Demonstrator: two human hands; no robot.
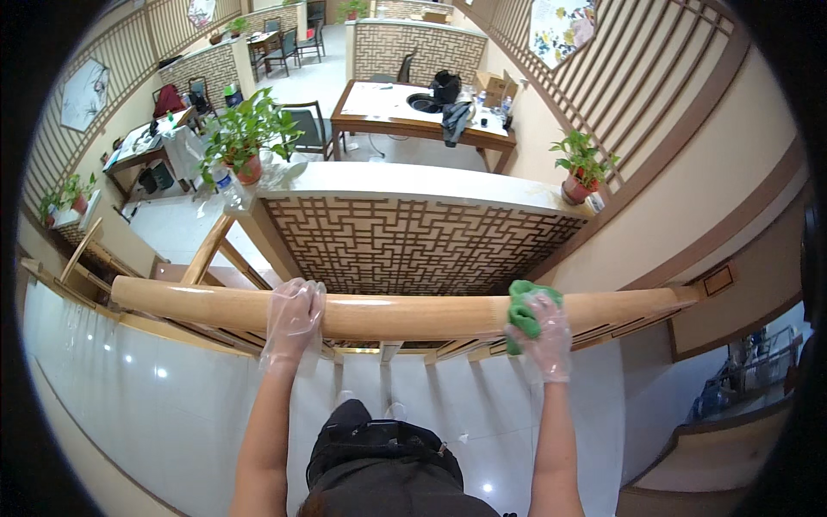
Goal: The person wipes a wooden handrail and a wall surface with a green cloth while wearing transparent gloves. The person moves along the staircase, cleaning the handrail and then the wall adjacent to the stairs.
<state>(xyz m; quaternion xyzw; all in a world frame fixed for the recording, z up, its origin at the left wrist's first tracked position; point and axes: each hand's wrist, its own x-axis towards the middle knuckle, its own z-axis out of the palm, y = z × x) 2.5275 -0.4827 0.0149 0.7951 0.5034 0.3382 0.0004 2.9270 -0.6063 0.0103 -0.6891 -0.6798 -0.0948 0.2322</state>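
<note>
A thick, pale wooden handrail [413, 315] runs across the view in front of me. My left hand [295, 316], in a clear plastic glove, grips the rail left of the middle. Farther right, my right hand [544, 326] wears a similar glove and presses a green cloth [524, 310] around the rail. Part of the cloth hangs down the near side, and the hand covers some of it. Light glints off the rail's upper surface between the hands.
Behind the rail stands a low lattice partition [413, 242] with a pale ledge [413, 178]. The ledge bears a plastic bottle [227, 184] and potted plants [249, 169] [579, 184]. A cluttered wooden table [381, 103] lies beyond. Underfoot is a glossy tiled floor [194, 400].
</note>
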